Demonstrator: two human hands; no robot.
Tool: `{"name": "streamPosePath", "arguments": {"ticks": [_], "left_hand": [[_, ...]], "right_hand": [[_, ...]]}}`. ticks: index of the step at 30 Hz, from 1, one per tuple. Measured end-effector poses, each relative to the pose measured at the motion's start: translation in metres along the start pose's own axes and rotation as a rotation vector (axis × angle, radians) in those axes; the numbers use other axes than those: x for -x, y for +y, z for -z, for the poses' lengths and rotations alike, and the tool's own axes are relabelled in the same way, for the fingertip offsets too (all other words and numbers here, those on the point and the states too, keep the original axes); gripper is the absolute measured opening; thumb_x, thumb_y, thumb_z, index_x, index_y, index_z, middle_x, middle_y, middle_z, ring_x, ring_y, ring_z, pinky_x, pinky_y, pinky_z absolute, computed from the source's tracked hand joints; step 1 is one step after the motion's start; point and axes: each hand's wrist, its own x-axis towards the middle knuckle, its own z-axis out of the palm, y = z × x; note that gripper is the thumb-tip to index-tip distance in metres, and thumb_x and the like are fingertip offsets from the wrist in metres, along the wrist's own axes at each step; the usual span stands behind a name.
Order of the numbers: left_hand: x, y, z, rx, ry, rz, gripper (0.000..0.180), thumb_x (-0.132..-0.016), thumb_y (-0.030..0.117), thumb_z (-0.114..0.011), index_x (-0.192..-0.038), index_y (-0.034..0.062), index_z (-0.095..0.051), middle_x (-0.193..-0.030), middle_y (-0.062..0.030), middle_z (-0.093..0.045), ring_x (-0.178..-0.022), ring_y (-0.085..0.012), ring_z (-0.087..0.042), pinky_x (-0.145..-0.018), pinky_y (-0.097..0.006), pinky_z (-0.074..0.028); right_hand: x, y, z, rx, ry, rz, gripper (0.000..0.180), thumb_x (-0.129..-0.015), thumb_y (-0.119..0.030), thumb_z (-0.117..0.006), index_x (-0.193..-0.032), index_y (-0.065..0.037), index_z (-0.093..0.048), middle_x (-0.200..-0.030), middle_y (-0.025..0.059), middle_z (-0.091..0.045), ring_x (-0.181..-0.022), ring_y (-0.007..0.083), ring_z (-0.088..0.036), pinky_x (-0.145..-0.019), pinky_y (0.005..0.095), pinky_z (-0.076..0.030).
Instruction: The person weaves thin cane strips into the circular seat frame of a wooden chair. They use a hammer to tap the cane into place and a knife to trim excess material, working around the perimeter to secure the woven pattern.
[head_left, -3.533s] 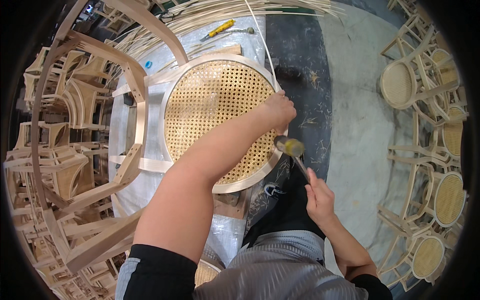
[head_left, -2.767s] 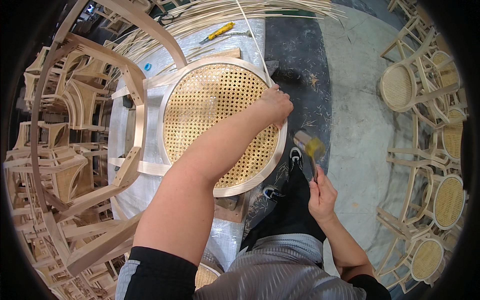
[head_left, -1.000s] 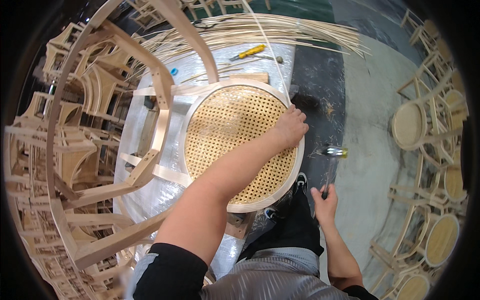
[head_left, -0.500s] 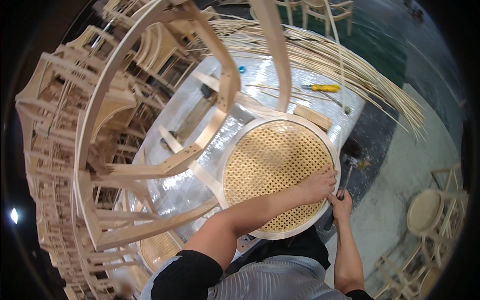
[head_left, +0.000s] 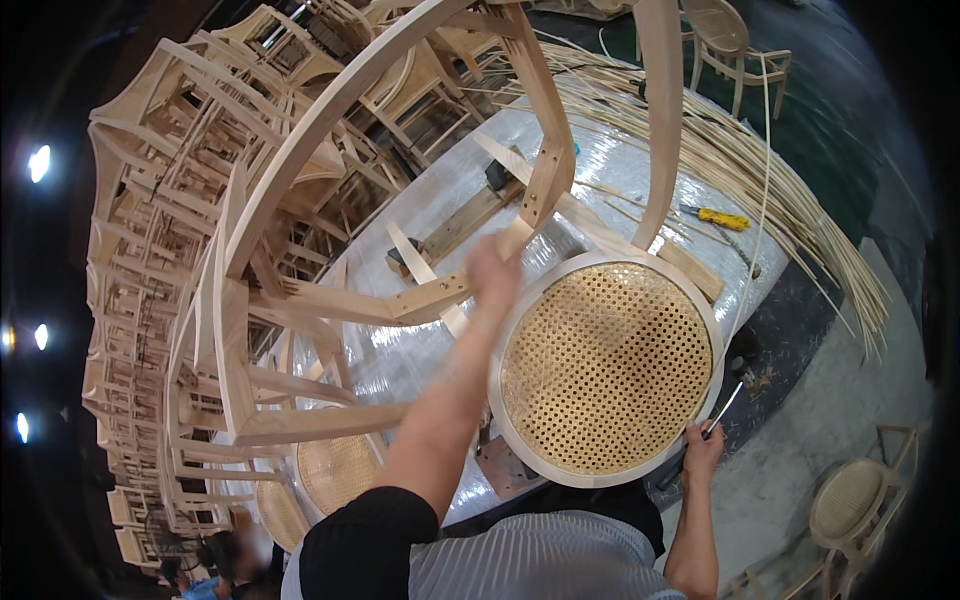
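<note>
An unfinished wooden chair frame lies tipped on the table. Its round woven-cane panel, set in a pale wooden ring, faces up in front of me. My left hand is at the bolted, curved wooden rail left of the panel; motion smears its fingers, so I cannot tell if it grips. Below the panel's right rim, my right hand is closed round the dark handle of a slim tool with a bright metal shaft. A long thin cane strip rises from the ring's right edge.
Plastic film covers the table. On it lie a yellow-handled tool, a wood block and a long bundle of cane rods. Many stacked chair frames crowd the left. Another chair stands at lower right.
My left hand has left the ring's right edge and swung left to the curved rail. My right hand has moved slightly down, the tool still in it. The whole view has shifted.
</note>
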Motion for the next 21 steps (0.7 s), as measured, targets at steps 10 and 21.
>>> {"name": "streamPosePath", "arguments": {"ticks": [10, 21], "left_hand": [[-0.052, -0.061, 0.026, -0.410, -0.620, 0.117, 0.093, -0.087, 0.080, -0.063, -0.136, 0.0011, -0.069, -0.135, -0.0248, -0.071, -0.131, -0.0389, -0.066, -0.108, -0.046, -0.051], [-0.055, -0.063, 0.001, -0.414, -0.610, 0.039, 0.085, -0.089, 0.071, -0.068, -0.131, -0.0034, -0.070, -0.130, -0.0262, -0.072, -0.125, -0.0377, -0.069, -0.103, -0.044, -0.053]], "right_hand": [[0.000, 0.017, -0.009, -0.070, 0.045, -0.004, 0.023, -0.098, -0.006, -0.072, -0.096, -0.012, -0.050, -0.084, -0.0042, -0.049, -0.072, 0.0068, -0.045, -0.063, 0.0259, -0.037], [-0.002, 0.015, -0.003, -0.001, 0.066, -0.049, 0.026, -0.094, -0.006, -0.076, -0.091, -0.012, -0.051, -0.074, -0.0067, -0.048, -0.063, 0.0058, -0.043, -0.055, 0.0266, -0.034]]}}
